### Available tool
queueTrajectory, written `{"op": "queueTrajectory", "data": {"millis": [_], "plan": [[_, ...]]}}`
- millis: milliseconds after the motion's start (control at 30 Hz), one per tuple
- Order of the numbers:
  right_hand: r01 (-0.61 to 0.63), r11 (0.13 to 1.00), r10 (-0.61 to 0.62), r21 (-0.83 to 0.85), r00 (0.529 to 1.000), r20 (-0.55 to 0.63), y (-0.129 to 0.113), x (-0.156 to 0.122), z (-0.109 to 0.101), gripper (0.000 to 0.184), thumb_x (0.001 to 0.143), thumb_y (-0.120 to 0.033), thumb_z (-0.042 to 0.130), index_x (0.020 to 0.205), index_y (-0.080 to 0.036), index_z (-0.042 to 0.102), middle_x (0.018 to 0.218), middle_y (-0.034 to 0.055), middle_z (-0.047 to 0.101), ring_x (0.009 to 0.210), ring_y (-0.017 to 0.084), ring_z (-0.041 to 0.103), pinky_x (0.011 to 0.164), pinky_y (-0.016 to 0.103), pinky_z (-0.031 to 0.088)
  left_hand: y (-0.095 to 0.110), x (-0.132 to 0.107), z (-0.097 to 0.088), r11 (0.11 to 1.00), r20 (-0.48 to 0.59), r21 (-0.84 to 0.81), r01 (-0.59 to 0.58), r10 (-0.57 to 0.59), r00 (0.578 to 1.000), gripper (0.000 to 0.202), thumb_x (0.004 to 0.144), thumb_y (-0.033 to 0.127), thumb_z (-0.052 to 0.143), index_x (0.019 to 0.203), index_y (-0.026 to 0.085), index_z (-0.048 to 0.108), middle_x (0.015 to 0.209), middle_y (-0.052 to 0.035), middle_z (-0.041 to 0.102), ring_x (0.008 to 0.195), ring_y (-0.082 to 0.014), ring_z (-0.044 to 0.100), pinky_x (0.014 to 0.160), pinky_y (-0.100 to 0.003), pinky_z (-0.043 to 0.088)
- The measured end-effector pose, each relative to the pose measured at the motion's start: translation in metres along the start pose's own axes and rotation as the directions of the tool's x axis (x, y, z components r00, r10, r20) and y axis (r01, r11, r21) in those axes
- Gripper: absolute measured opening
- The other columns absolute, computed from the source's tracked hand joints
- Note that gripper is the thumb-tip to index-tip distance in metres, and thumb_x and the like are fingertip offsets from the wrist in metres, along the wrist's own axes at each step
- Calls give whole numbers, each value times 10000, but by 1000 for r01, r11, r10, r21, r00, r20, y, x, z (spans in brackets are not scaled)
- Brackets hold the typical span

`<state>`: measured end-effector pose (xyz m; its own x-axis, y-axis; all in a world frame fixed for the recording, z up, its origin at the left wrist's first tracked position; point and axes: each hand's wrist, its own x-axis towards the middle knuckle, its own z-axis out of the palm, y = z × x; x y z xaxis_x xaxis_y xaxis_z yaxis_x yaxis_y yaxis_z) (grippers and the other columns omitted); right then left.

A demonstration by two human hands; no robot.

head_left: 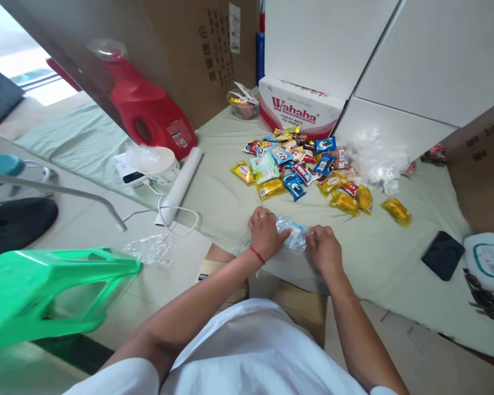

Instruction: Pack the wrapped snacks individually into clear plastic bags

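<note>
My left hand and my right hand both pinch a small clear plastic bag with a blue snack packet inside, low over the pale green cloth. A red string circles my left wrist. Beyond the hands lies a heap of snack packets in yellow, blue and red wrappers. One yellow packet lies apart to the right.
A Wahaha carton, white boxes and brown cardboard stand at the back. A red jug, white roll and cable lie left. A green stool is near left. Crumpled clear plastic, a black pouch and wipes pack lie right.
</note>
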<state>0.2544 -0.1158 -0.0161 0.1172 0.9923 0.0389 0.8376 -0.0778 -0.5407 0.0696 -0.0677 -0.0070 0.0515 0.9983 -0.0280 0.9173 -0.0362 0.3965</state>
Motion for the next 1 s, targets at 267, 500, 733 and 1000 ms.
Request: {"op": "queueTrajectory", "data": {"millis": [267,500,733,1000], "plan": [[-245,456,158,855,968,193,-25,-10,7,601,954,-706,445,1163,-208,707,987,72,745,920,245,679,771,350,546,31,-37,8,876,7,-71,-476,478,878,167,879,278,601,1028,210,632,1130,-156,633,1123,-335,568,933,-487,441],[-332,362,159,871,943,293,-1,-28,8,604,807,-575,735,1302,-232,687,1162,68,753,1031,250,688,930,395,565,28,-32,21,682,16,-528,-505,603,798,385,640,109,565,993,246,492,1166,-109,609,1171,-277,554,988,-442,487],[-94,573,488,814,837,-248,109,28,-63,526,765,-396,759,1248,-201,688,1180,98,735,966,239,700,883,417,570,-20,-6,-9,695,-58,-516,-501,555,830,414,778,116,496,1174,231,517,1323,-142,598,1216,-253,596,994,-434,546],[-255,900,434,354,611,-662,246,199,-188,242,1012,-303,595,1129,-110,682,1001,167,705,746,200,665,619,363,532,-140,20,-21,974,-241,-100,-202,173,955,146,822,237,512,931,234,610,1121,-108,670,1062,-297,658,952,-478,562]]}}
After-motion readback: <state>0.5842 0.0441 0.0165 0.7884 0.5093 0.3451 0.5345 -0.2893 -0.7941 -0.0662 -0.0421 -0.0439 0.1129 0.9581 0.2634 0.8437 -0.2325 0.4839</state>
